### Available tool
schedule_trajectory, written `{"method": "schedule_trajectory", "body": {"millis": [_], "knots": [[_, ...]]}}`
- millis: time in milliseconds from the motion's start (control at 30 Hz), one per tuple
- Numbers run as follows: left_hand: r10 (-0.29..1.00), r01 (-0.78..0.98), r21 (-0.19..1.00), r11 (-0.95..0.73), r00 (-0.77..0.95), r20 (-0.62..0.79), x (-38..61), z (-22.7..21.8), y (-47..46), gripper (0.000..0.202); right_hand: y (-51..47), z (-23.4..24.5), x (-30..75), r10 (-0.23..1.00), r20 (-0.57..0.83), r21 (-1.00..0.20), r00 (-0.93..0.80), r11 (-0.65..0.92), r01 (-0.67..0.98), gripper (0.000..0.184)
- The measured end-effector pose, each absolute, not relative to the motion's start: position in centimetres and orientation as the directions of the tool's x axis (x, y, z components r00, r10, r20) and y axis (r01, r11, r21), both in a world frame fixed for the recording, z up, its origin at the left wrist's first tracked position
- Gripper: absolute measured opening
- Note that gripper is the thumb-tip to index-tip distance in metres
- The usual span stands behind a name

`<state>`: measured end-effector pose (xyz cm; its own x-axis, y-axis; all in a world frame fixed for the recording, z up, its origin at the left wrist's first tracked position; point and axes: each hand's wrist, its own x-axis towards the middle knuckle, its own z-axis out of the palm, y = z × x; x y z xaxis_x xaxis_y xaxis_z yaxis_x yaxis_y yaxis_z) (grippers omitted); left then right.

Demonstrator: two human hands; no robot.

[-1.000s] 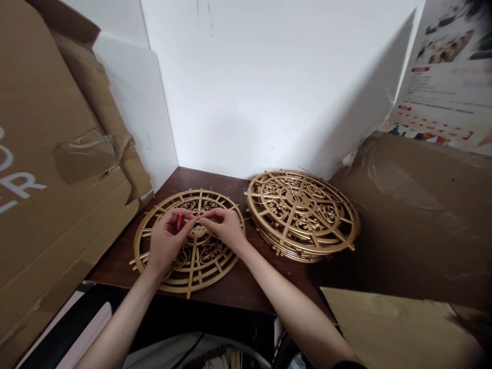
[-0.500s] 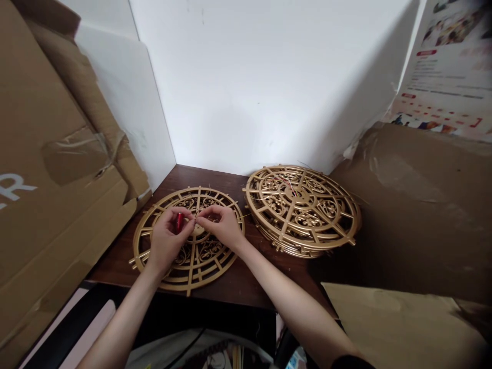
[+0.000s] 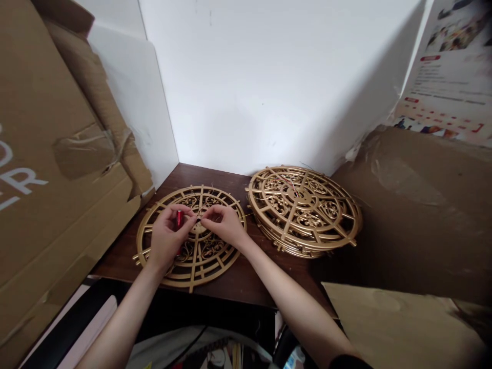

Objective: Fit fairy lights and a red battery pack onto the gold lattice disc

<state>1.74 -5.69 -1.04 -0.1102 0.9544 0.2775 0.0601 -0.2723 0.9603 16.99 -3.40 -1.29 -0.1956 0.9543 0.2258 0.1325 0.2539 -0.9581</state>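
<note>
My left hand [image 3: 167, 237] is curled around a slim red tool [image 3: 180, 219], its kind unclear, that shows between thumb and fingers. Its thumb and forefinger meet in a pinch over the middle of a round gold openwork panel [image 3: 193, 267]. From the other side, my right hand [image 3: 226, 228] pinches close to the left fingertips. Between the two sets of fingertips is a small dark bit [image 3: 198, 220], too tiny to name. What the right fingers grip is hidden. The panel lies flat under both hands, its hub partly covered.
A stack of similar gold panels [image 3: 300, 195] stands to the right, with thin red and white wires on top. All rest on a dark brown table [image 3: 255, 279]. Cardboard [image 3: 77, 205] rises at the left, and more cardboard [image 3: 423, 205] at the right. A white wall [image 3: 269, 77] closes the back.
The view has shifted slightly. My fingertips have drawn a little apart, and a small dark bit now shows between them. More of the red tool is visible below my left hand.
</note>
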Motion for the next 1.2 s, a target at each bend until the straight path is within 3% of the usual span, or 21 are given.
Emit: {"method": "schedule_trajectory", "body": {"millis": [400,1200], "knots": [[0.964,0.020,0.971,-0.238,-0.117,0.238,1.91,-1.11,-5.74,0.031,-3.59,-1.26,17.05,0.928,0.301,-0.939,-0.221,0.328,0.100,0.011],[0.945,0.039,0.955,-0.293,-0.141,0.296,2.04,-1.32,-5.53,0.026,-3.85,-1.77,16.57,0.944,0.278,-0.957,-0.179,0.288,0.037,0.017]]}}
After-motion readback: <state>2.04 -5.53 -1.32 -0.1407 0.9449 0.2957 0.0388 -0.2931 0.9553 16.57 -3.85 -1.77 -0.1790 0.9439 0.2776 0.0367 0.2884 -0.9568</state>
